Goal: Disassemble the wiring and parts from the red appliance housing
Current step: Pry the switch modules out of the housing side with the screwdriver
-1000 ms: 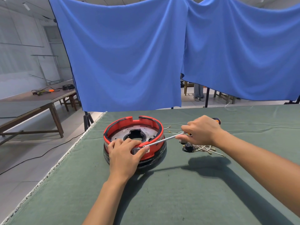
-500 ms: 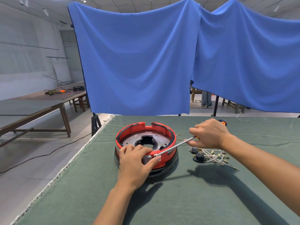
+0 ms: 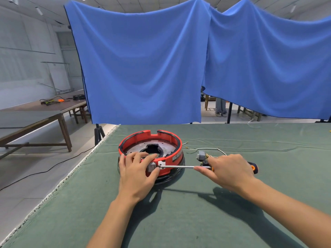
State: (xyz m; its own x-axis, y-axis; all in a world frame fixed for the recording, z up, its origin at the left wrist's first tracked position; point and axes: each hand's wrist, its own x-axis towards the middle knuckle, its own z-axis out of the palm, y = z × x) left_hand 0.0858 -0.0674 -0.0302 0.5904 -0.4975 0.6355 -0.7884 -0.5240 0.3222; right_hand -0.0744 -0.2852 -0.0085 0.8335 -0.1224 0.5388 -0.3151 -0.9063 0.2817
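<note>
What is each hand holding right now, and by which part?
Right hand grips the screwdriver by its orange-black handle. Left hand grips the red housing at its near rim, thumb by the small grey part.

We see two bare forearms coming up from the lower edge of the head view, each ending in a bare hand: the left hand (image 3: 137,173) and the right hand (image 3: 231,171). We find no sleeve, glove, watch, ring or bracelet on either arm as far as the edge shows. Fingernails are short and unpainted where we can make them out.
</note>
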